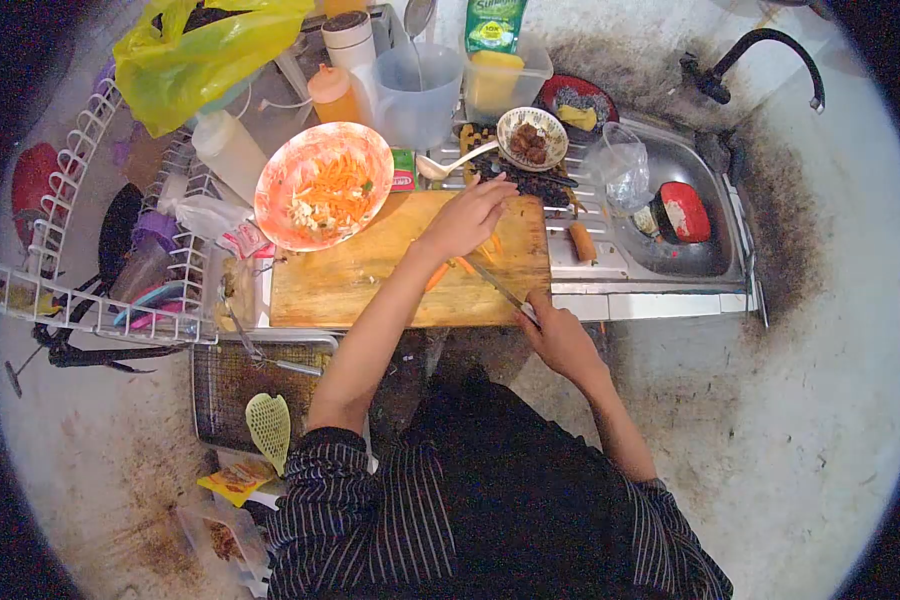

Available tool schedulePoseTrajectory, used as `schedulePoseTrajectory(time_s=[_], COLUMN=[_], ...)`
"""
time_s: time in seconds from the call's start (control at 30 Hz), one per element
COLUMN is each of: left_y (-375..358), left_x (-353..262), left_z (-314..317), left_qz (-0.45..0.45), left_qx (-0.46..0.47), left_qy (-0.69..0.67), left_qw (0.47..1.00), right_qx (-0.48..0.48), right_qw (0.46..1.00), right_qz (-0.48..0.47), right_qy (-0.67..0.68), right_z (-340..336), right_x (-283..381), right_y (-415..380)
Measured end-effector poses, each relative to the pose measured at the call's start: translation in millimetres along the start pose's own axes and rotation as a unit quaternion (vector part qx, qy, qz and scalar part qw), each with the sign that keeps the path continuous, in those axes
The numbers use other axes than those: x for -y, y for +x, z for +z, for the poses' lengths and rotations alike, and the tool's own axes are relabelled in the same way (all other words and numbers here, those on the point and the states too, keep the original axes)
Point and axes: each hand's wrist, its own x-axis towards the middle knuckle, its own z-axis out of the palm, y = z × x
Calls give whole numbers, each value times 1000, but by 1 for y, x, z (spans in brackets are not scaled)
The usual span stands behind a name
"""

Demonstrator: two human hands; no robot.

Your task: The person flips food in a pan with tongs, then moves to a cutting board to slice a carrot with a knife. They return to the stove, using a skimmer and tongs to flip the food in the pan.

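Observation:
A wooden cutting board (320,280) lies on the counter in front of me. My right hand (560,335) is closed round the handle of a knife (500,285), its blade slanting up and left across the board. Beside the blade lie orange carrot pieces (438,276), partly hidden by my left arm. My left hand (467,217) is over the far part of the board, fingers stretched out, with nothing visible in it. A pink-rimmed bowl (270,180) at the board's far left corner holds shredded carrot (340,185) and some white shreds.
Right of the board, a carrot chunk (582,242) lies beside the metal sink (660,262) with its black faucet (770,40). Behind stand a ladle (460,162), a patterned bowl (562,150) of brown pieces and a clear tub (415,110). A white dish rack (90,325) is left.

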Motion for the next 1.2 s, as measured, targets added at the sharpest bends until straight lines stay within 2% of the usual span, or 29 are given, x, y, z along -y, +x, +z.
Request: schedulePoseTrajectory(time_s=[0.33,0.5,0.9,1.0,1.2], left_y=[1,0,-1,-1,2], left_x=[-1,5,7,6,-5], left_z=[-2,2,0,-5,-9], left_qz=[5,7,5,12,-4], left_qx=[-7,-7,63,77,28], left_qy=[-2,9,-19,16,63], left_qw=[1000,1000,998,997,998], right_qx=[12,-13,23,38,40], right_qw=[1000,1000,999,999,998], right_qz=[21,-11,24,24,17], right_qy=[14,15,33,25,34], right_z=[-3,-1,-5,-3,-9], right_x=[7,7,16,15,21], right_y=[-1,-2,-1,1,1])
